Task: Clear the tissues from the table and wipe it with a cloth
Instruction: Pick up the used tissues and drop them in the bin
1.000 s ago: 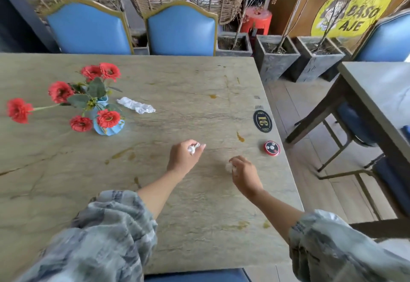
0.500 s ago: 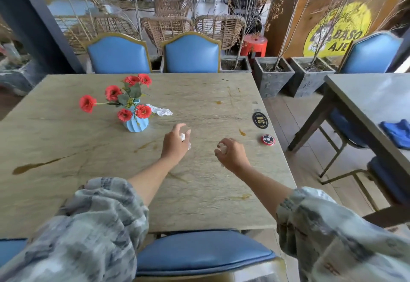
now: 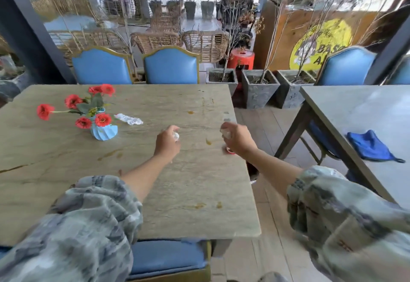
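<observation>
My left hand (image 3: 166,143) is closed around a small white crumpled tissue (image 3: 175,135), held just above the stone table (image 3: 66,170). Over the table's right edge, my right hand (image 3: 238,139) grips another crumpled tissue (image 3: 225,133). A third white tissue (image 3: 129,119) lies on the table just right of the blue vase of red flowers (image 3: 103,131). Brown spill marks (image 3: 208,141) dot the tabletop. A blue cloth (image 3: 372,146) lies on the neighbouring table (image 3: 366,108) to the right.
Two blue chairs (image 3: 170,65) stand at the far side and one blue seat (image 3: 168,257) is at the near edge. A small red round object (image 3: 229,150) peeks out under my right hand. Concrete planters (image 3: 258,89) line the aisle between the tables.
The view has pulled back and risen. Both hands have lifted off the table with their tissues, and the right hand has moved to the table's right edge, now covering the round number badge.
</observation>
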The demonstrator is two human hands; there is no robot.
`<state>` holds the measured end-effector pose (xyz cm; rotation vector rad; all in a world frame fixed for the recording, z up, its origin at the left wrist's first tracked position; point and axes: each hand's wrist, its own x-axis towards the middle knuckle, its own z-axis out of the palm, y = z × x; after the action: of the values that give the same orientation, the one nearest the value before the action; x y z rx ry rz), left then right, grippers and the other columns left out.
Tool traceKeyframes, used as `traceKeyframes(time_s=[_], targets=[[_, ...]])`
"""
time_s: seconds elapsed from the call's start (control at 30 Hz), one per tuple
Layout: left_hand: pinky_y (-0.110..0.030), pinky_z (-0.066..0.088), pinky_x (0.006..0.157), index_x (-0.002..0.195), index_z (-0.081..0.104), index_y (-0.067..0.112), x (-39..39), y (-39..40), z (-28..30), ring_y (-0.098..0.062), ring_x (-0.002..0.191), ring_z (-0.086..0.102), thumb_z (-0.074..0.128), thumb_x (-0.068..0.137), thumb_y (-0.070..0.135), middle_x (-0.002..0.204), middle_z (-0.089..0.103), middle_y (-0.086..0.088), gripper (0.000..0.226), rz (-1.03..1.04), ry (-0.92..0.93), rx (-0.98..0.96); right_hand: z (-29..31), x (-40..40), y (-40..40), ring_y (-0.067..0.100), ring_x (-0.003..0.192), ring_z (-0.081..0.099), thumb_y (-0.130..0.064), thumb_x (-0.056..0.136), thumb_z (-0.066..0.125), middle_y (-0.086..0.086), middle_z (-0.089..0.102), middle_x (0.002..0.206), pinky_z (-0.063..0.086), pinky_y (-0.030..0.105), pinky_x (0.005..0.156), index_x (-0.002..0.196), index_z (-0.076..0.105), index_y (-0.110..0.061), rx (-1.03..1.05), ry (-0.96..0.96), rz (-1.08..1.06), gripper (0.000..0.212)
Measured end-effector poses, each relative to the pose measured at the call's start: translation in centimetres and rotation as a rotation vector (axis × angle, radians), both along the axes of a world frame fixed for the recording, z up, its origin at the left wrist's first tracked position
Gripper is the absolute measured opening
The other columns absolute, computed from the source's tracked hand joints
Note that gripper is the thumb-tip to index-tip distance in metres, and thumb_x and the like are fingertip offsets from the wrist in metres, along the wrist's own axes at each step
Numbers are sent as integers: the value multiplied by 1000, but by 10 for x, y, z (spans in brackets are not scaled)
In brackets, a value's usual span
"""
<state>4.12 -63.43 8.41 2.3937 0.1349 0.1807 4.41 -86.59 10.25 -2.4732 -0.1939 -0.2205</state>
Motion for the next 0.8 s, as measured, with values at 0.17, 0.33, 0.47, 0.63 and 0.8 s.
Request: traceKeyframes(time_s=[0.17, 0.33, 0.47, 0.63, 0.8], targets=[[-29, 56, 68, 108, 65, 19, 7, -58, -9, -22, 63, 70, 59, 90, 22, 93, 72, -9, 19, 101, 60, -72, 0, 19, -69, 41, 79, 66, -13, 83, 67, 18, 71, 81, 53, 38, 72, 93, 70, -9, -47, 74, 124, 12], [-29, 48, 81, 99, 71, 11, 14, -90, -9, -26, 95, 67, 64, 85, 42, 92, 73, -13, 35, 204, 114, -43, 3, 41, -83, 34, 72, 61, -18, 79, 75, 5, 65, 79, 43, 31, 64, 91, 69, -8, -46, 109, 226, 17], [-24, 44, 66, 88, 69, 11, 19, -90, -10, -19, 84, 63, 67, 76, 60, 83, 67, -1, 50, 242, 186, -65, -4, 68, -65, 32, 84, 63, -28, 76, 80, 12, 70, 87, 46, 32, 71, 87, 68, -9, -66, 159, 332, 26], [-30, 36, 55, 53, 41, 14, 46, -65, -12, -23, 56, 50, 49, 82, 68, 51, 48, -1, 62, 362, 165, -50, -14, 104, -39, 32, 81, 63, -34, 78, 77, 14, 70, 85, 41, 30, 64, 86, 67, -10, -87, 147, 406, 27], [-38, 53, 74, 72, 63, 7, 63, -27, -40, -31, 71, 65, 33, 83, 54, 72, 69, -10, 57, 490, 194, -126, -29, 136, -24, 31, 91, 63, -29, 86, 70, 14, 70, 95, 34, 27, 63, 98, 68, -10, -130, 196, 439, 23]])
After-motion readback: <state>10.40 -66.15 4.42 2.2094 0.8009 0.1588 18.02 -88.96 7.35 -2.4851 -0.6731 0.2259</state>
